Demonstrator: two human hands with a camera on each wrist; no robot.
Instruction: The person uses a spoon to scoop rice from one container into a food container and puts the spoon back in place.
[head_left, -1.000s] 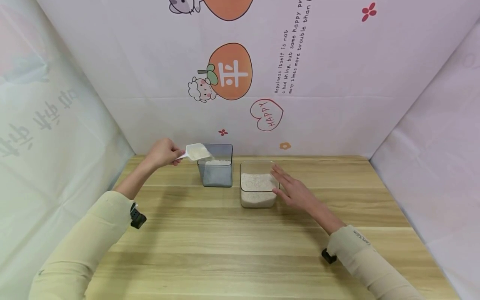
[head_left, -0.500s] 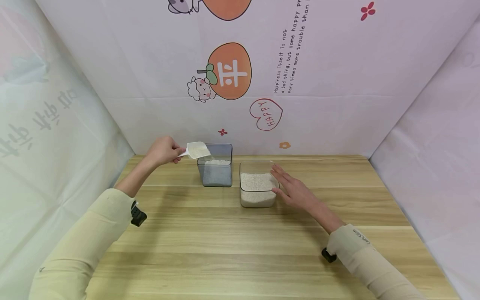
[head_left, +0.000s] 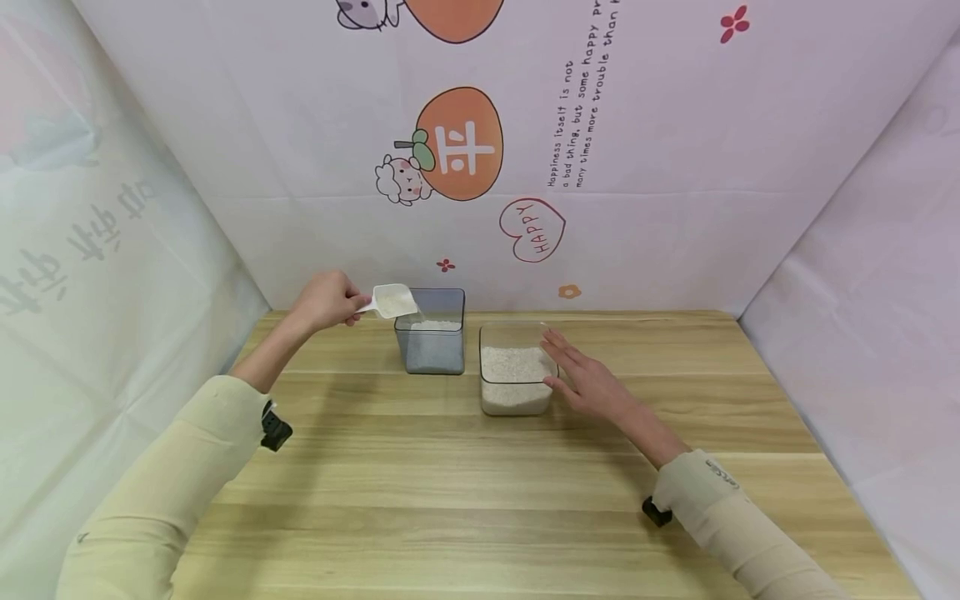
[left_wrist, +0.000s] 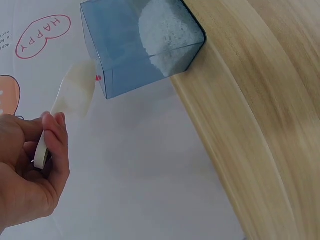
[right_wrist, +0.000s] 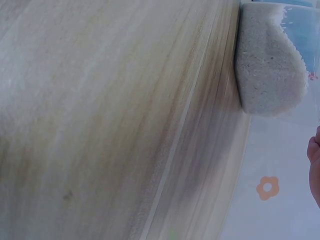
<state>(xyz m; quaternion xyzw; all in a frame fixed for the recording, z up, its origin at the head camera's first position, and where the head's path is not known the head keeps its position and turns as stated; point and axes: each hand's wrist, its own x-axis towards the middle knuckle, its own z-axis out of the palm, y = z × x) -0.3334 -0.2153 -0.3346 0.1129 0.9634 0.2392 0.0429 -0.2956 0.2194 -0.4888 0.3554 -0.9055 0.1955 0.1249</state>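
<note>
My left hand [head_left: 327, 302] pinches the handle of a white scoop [head_left: 393, 301] with rice in it. The scoop tilts over the left rim of a blue-tinted clear container [head_left: 435, 354], and a thin stream of grains falls from its lip. White rice [left_wrist: 167, 37] lies heaped inside that container in the left wrist view. To its right stands a colourless clear container [head_left: 517, 400] holding more rice [right_wrist: 270, 62]. My right hand [head_left: 592, 387] has its fingers extended along this container's right side, fingertips right at the rim. Only a sliver of that hand shows in the right wrist view.
Both containers stand toward the back of a wooden table [head_left: 480, 500], near a white printed backdrop [head_left: 645, 233]. White sheets also hang at the left and right sides. A black wrist device [head_left: 276, 429] sits at the left cuff, another [head_left: 657, 511] at the right.
The scoop has risen slightly and the rice in it has thinned a little as grains run into the blue-tinted container. My right hand stays at the clear container.
</note>
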